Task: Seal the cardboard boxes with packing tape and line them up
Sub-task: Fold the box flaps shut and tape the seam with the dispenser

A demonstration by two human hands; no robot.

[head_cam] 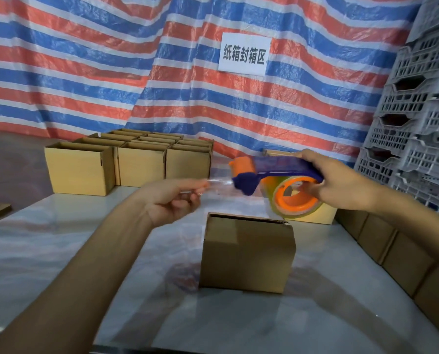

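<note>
Box: plain brown cardboard box (247,254), blocky and matt, flaps folded down on top; it stood on the table just below the gap between the two hands
Table: smooth, glossy table (60,238) with a pale marbled look, under both forearms
Tape dispenser: blue plastic tape dispenser (277,172) with an orange roller at the end nearest the left hand and a round orange hub
Tape roll: clear, shiny tape roll (296,198) on the hub, next to the right hand's fingers
Tape strip: thin clear tape strip (218,183) stretched from the dispenser toward the left hand
Right hand: the right hand (340,185) gripped the dispenser, thumb on top and fingers curled at the roll
Left hand: the left hand (172,200), blurred, had its fingertips pressed together, pinching the free end of the strip
Grouped boxes: more grouped boxes (136,159) of the same cardboard stood packed close, beyond the left hand
Row of boxes: a row of boxes (392,251) ran under the right forearm
Tarp: crinkled woven tarp (85,60) in red, blue and white stripes, beyond both hands
Crates: grey slotted plastic crates (417,123) stacked beyond the right hand
Sign: white paper sign (244,54) on the tarp, black characters reading 纸箱封箱区
</note>
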